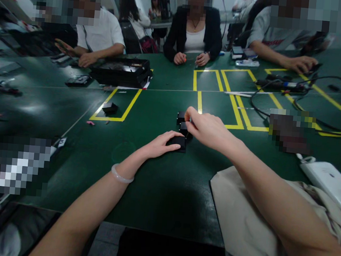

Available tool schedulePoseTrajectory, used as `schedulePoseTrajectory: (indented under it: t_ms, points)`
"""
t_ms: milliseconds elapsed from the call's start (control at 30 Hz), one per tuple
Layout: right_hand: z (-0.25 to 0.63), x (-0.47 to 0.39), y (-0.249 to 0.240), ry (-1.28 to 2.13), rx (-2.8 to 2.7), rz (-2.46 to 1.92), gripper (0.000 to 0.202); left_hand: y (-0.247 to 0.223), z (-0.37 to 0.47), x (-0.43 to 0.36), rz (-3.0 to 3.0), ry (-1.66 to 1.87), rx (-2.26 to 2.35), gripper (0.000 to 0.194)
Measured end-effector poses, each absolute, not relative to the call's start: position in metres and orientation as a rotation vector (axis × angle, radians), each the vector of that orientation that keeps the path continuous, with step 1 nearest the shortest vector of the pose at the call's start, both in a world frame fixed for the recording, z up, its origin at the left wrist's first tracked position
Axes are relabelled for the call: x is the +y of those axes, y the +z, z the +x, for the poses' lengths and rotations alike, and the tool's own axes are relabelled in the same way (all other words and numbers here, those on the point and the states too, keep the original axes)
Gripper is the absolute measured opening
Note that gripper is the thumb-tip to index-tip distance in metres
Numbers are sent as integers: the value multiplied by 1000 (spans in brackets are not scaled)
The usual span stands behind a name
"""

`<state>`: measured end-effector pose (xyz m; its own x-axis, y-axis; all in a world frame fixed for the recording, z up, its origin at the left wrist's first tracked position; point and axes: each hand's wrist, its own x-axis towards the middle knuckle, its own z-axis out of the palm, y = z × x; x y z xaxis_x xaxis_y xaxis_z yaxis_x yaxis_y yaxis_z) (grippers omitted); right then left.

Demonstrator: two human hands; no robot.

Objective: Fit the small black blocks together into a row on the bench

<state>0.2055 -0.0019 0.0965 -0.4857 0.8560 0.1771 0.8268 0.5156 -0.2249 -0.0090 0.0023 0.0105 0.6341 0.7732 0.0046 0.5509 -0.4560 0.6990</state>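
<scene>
Three small black box-shaped pieces stand in a line on the green table ahead of me. My left hand (163, 144) has its fingers and thumb round the nearest black box (181, 143). My right hand (205, 126) comes in from the right with fingers curled and tips pinched together, right beside the middle black box (183, 126) and the far black box (180, 116). Whatever may be between those right fingertips is hidden from this angle. A pale bracelet (122, 174) circles my left wrist.
Yellow tape (107, 119) marks rectangles on the table; another black piece (110, 107) lies in the left one. A large black open case (121, 74) stands behind. Cables and a white power bank (329, 182) lie right, beige cloth (232, 205) nearer. Several people sit around.
</scene>
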Motion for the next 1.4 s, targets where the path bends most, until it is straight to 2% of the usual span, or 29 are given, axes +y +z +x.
schedulePoseTrajectory:
  t_ms: [167, 600, 1200, 1400]
  points:
    - [203, -1, 98, 136, -2501, -1463, 31, 11, -9, 3, 2176, 415, 1017, 45]
    - [205, 0, 95, 23, -2487, -1466, 27, 14, -9, 3, 2188, 394, 1018, 46]
    - [205, -2, 95, 139, -2502, -1315, 22, 11, -10, 4, 2185, 402, 1019, 46]
    - [205, 0, 95, 93, -2522, -1398, 25, 11, -10, 3, 2185, 406, 1025, 47]
